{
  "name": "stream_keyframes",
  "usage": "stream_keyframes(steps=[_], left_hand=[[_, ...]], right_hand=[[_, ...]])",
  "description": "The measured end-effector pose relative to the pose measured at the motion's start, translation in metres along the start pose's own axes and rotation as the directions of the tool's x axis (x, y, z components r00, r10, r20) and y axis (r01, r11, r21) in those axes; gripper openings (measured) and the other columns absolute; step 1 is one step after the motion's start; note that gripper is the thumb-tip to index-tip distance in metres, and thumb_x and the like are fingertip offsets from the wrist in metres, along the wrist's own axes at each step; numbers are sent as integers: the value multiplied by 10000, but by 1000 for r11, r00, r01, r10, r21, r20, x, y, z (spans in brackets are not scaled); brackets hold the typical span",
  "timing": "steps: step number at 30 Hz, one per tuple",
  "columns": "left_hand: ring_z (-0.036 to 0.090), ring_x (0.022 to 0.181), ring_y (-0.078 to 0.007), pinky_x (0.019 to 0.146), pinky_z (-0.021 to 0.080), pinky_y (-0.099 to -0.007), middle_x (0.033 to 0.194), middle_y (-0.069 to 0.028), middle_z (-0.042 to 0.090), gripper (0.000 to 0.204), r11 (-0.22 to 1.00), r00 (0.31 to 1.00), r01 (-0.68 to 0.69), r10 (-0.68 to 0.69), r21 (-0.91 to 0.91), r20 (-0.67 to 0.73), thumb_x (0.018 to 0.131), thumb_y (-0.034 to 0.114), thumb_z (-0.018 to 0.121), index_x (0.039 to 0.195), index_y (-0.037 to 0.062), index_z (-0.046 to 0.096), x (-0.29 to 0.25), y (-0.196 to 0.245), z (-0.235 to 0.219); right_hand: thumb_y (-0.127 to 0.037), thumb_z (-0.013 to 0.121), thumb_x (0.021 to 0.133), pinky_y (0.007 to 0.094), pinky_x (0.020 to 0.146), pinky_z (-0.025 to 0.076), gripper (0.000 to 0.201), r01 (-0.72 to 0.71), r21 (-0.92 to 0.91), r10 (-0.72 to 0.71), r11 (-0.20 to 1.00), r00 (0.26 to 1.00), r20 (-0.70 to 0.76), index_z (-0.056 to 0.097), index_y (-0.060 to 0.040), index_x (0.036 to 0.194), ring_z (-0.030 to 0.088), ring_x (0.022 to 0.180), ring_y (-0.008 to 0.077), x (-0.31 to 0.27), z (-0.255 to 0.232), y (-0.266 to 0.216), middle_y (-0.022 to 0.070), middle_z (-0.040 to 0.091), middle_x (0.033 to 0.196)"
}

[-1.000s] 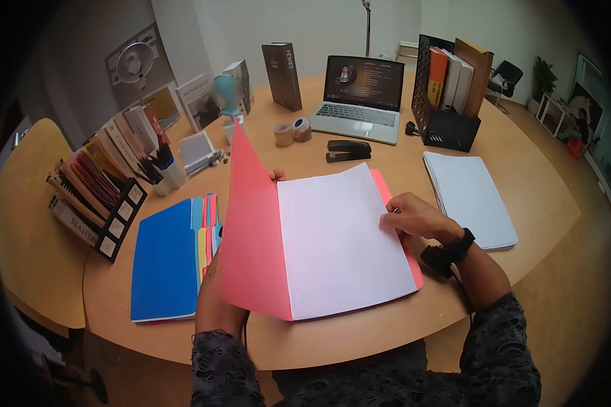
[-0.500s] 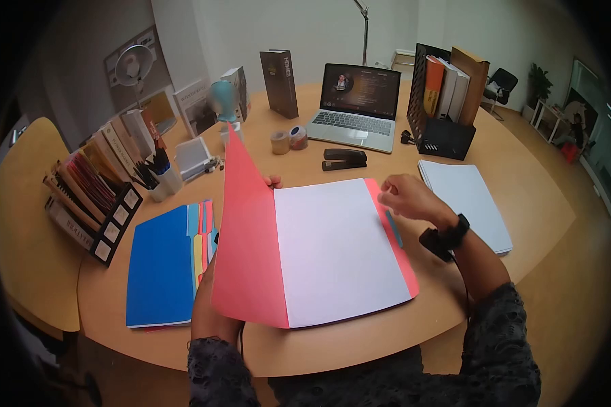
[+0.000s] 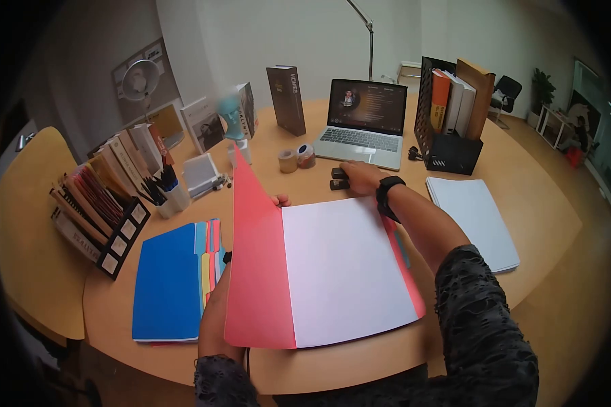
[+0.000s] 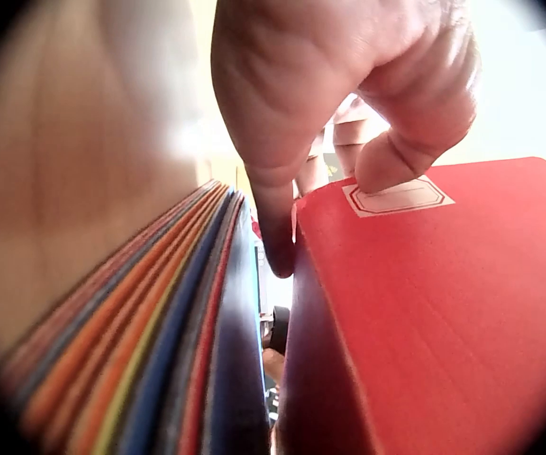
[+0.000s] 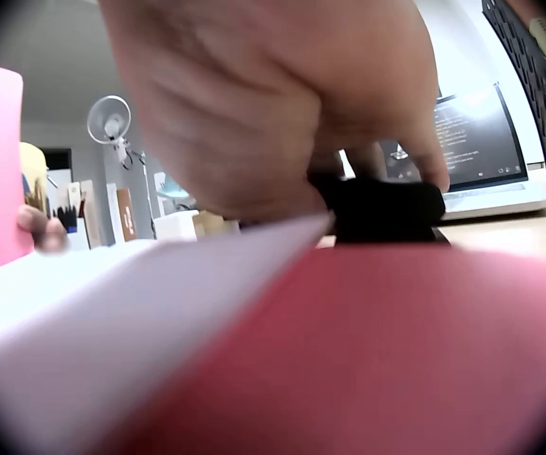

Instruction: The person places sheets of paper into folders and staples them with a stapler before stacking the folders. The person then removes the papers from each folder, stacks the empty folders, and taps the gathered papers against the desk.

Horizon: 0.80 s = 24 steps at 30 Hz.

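Observation:
A red folder [image 3: 259,271] stands partly open, white paper [image 3: 346,271] lying against its right side. Behind its raised cover, my left hand [image 3: 280,201] is mostly hidden. The left wrist view shows the left hand [image 4: 349,85] gripping the folder [image 4: 444,284], thumb on the label [image 4: 401,196] and fingers at the other side. Beyond the paper's top edge, my right hand [image 3: 361,178] grips a black stapler [image 3: 338,183]; in the right wrist view its fingers curl over the stapler [image 5: 387,206]. A teal strip [image 3: 403,249] shows at the folder's right edge.
Blue folder [image 3: 168,285] with coloured tabs lies left, a paper stack [image 3: 474,220] right. Tape rolls [image 3: 288,161], a laptop [image 3: 361,139] and a black file holder [image 3: 453,156] stand behind; a pen cup [image 3: 175,201] and book rack [image 3: 122,234] are left.
My right hand has left the folder's right edge, moved forward and left, and taken hold of the stapler. The left hand stays at the folder. The teal strip has come into sight.

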<state>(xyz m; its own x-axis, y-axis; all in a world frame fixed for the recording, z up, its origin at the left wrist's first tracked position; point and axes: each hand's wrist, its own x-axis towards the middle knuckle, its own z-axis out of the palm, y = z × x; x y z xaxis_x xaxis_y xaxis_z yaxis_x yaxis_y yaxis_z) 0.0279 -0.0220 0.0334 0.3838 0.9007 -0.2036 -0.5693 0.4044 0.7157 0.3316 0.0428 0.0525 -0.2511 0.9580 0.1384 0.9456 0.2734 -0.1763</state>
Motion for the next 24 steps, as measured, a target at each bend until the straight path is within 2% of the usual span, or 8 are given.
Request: stream_keyframes(steps=[5, 11, 13, 15, 18, 20, 23, 24], left_hand=[[578, 993, -206, 813, 534, -318, 1035, -126, 612, 122, 1000, 997, -22, 22, 7, 70, 890, 121, 627, 950, 17, 607, 15, -4, -18], [610, 865, -192, 725, 530, -305, 1003, -112, 623, 248, 992, 985, -17, -5, 124, 171, 872, 193, 596, 1012, -12, 611, 18, 0, -7], [618, 798, -179, 700, 529, -292, 944, -98, 631, 284, 965, 979, -190, 199, 182, -33, 859, 204, 580, 1019, -29, 615, 9, -7, 6], [621, 794, -176, 698, 530, -293, 905, -94, 634, 256, 942, 976, -215, 202, 259, 74, 853, 181, 567, 994, -26, 615, 5, -3, 7], [623, 798, -164, 714, 528, -284, 902, -94, 640, 221, 983, 989, -147, 149, 106, -6, 888, 178, 569, 972, -21, 614, -3, -7, 15], [625, 804, -152, 738, 525, -273, 883, -78, 644, 158, 940, 953, -294, 274, 172, 127, 921, 146, 574, 955, -2, 615, 1, -12, 5], [625, 812, -141, 753, 517, -269, 879, -54, 644, 95, 931, 974, -224, 206, 286, 93, 934, 110, 580, 938, 20, 613, 23, -8, -13], [624, 876, -179, 774, 516, -267, 966, -131, 647, 220, 909, 969, -244, 238, 339, 58, 910, 103, 560, 1024, -77, 617, 32, -10, -21]], right_hand=[[-39, 545, 813, 462, 883, 486, 279, 142, -1, -141, 990, 983, -115, 605, -73, 1083, 595, 1086, 352, -13, -16, -23, 130, 628, 1136], [-26, 603, 777, 449, 826, 486, 243, 275, -37, -274, 961, 962, 18, 629, -47, 1017, 627, 973, 356, -20, -36, -58, 148, 664, 987], [-30, 607, 782, 450, 833, 481, 241, 246, -7, -245, 969, 969, 37, 633, -57, 1021, 622, 988, 353, -27, -37, -61, 148, 661, 1001], [-28, 607, 787, 446, 842, 476, 246, 250, 31, -252, 968, 963, 98, 635, -67, 1028, 613, 1009, 350, -28, -36, -62, 148, 656, 1024], [-59, 604, 811, 431, 849, 472, 233, 249, 50, -253, 967, 957, 141, 648, -82, 1038, 606, 1030, 345, -32, -39, -63, 149, 651, 1049], [-97, 607, 832, 423, 854, 472, 233, 249, 79, -259, 965, 952, 165, 658, -96, 1060, 608, 1031, 341, -31, -38, -62, 147, 653, 1047], [-36, 575, 836, 426, 896, 453, 301, 299, 123, -320, 946, 918, 235, 639, -82, 1126, 586, 1045, 353, -26, -35, -59, 158, 629, 1085], [-36, 575, 836, 426, 896, 453, 301, 299, 123, -321, 946, 918, 234, 639, -82, 1126, 586, 1045, 353, -26, -32, -57, 158, 629, 1085]])
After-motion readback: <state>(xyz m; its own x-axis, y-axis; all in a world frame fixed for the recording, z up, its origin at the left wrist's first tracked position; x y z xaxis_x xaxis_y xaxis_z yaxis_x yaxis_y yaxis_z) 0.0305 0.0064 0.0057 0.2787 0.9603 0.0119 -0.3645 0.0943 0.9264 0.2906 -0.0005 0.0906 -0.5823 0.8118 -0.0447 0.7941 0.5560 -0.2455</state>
